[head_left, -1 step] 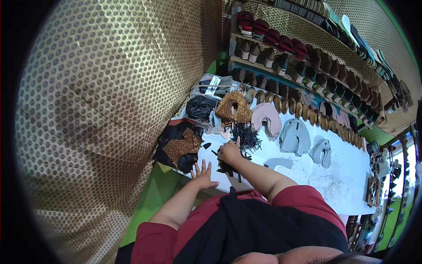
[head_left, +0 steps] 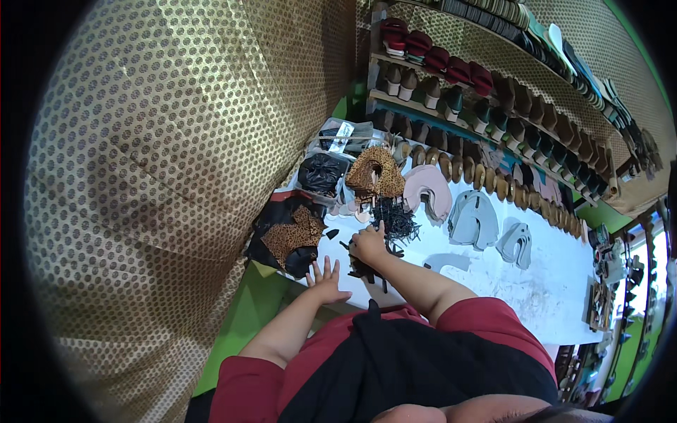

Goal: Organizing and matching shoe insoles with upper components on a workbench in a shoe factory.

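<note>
Head camera view: we are observing two bare hands at a long, white, flat-topped table (head_left: 543, 296), near the centre of the frame. The bare right hand (head_left: 368, 244) is resting, fingers curled, on a loose pile of short, flat, black strips (head_left: 361, 269). We are not able to tell whether its fingers are pinching any strip, as the back of the hand is hiding them. The bare left hand (head_left: 326, 285) is lying at the table's near edge, spread and holding nothing. Just beyond the right hand, a tangled heap of thin, black, thread-like strips (head_left: 396, 220) is lying close to the flat pile. Left of both, a leopard-print sheet piece (head_left: 296, 236) is lying on black sheet material, with a small, black, pointed scrap (head_left: 332, 233) beside it. Toward the upper centre, a leopard-print, horseshoe-shaped stack (head_left: 374, 173) and a pink, horseshoe-shaped stack (head_left: 437, 190) are standing behind the work.

For sound handling, we are advising a light fingertip touch, parting the flat strips singly and keeping them clear of the tangle; in our judgement, the idle left hand is well placed to steady the pile.
</note>
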Motion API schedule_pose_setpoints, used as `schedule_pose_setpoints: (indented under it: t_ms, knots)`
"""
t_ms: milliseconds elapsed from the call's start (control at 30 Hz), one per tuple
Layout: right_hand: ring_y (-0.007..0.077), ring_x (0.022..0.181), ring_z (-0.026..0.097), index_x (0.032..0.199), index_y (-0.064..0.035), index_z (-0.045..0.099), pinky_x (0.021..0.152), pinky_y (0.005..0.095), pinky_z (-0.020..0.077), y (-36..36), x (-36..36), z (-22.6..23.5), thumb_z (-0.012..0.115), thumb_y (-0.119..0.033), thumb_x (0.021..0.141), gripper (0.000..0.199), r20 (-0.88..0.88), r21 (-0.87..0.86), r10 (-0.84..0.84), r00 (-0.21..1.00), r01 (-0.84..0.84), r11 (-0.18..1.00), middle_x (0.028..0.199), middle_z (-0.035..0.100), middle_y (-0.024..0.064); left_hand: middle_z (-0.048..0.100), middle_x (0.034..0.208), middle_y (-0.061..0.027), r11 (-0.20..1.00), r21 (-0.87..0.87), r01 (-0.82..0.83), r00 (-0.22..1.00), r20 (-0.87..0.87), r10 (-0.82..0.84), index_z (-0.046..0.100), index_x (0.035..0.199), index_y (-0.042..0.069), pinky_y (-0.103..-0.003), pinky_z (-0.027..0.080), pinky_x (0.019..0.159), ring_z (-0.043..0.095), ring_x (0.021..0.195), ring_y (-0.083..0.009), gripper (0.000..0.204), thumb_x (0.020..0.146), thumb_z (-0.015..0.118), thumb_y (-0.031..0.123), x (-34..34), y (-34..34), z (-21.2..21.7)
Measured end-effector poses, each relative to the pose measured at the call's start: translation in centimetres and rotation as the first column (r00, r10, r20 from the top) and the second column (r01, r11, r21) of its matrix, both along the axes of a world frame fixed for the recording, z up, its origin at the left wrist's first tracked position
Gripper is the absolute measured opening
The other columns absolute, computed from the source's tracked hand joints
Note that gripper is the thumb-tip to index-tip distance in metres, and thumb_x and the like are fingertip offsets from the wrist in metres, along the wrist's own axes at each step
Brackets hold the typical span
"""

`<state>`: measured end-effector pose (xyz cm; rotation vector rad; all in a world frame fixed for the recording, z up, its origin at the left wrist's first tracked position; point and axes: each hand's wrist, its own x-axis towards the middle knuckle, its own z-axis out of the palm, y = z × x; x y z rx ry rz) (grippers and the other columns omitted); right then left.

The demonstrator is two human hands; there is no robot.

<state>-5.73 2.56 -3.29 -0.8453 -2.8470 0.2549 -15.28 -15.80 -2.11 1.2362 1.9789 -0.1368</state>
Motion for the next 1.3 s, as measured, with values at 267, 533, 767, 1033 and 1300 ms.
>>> schedule_pose_setpoints:
  t_ms: [267,533,767,1033,1300]
  knots:
    - [0.0258,0.095,0.066,0.086,-0.0187,0.078,0.090,0.0523,0.0395,3.6,0.9,0.1,0.066,-0.027,0.080,0.016,-0.046,-0.204,-0.231,0.972,0.217,0.955,0.084,0.073,0.0060,-0.028,0.163,-0.0136,0.999,-0.047,-0.017,1.000,0.008,0.017,-0.013,0.159,0.021,-0.070,-0.006,0.112,-0.027,0.146,-0.0465,0.129,0.072,0.071,0.068,-0.3,0.0,-0.3]
    - [0.0226,0.092,0.060,0.083,-0.0229,0.079,0.079,0.0442,0.0383,3.9,1.2,0.0,0.068,-0.026,0.076,0.013,-0.038,-0.008,-0.089,0.995,0.089,0.996,0.084,0.070,-0.0008,-0.029,0.162,-0.0137,0.997,-0.072,-0.007,1.000,-0.001,0.007,-0.015,0.159,0.022,-0.070,-0.006,0.112,-0.027,0.146,-0.0467,0.130,0.073,0.071,0.068,0.0,0.4,0.3]
    - [0.0208,0.103,0.056,0.089,-0.0220,0.077,0.086,0.0440,0.0368,2.7,0.0,-0.7,0.065,-0.021,0.079,0.016,-0.031,0.127,0.138,0.990,-0.133,0.983,0.095,0.067,-0.0017,-0.029,0.162,-0.0139,0.996,-0.092,-0.005,1.000,-0.004,0.005,-0.014,0.159,0.022,-0.068,-0.005,0.113,-0.027,0.146,-0.0470,0.128,0.074,0.070,0.068,0.3,0.6,0.9]
    - [0.0225,0.096,0.058,0.078,-0.0190,0.073,0.086,0.0435,0.0371,2.2,0.0,-1.1,0.069,-0.023,0.076,0.006,-0.051,0.007,0.094,0.994,-0.094,0.996,0.085,0.067,-0.0008,-0.028,0.162,-0.0141,0.997,-0.074,-0.024,1.000,-0.016,0.022,-0.012,0.159,0.022,-0.067,-0.005,0.114,-0.028,0.145,-0.0471,0.127,0.074,0.071,0.067,0.4,0.4,-0.1]
    - [0.0248,0.093,0.060,0.074,-0.0167,0.072,0.075,0.0443,0.0412,4.4,2.9,0.7,0.077,-0.021,0.065,0.010,-0.314,-0.036,-0.009,0.949,-0.003,0.999,0.081,0.066,0.0005,-0.029,0.162,-0.0137,0.998,-0.062,-0.021,0.999,-0.038,0.019,-0.012,0.159,0.024,-0.069,-0.007,0.112,-0.028,0.146,-0.0461,0.128,0.072,0.072,0.066,0.8,0.5,0.4]
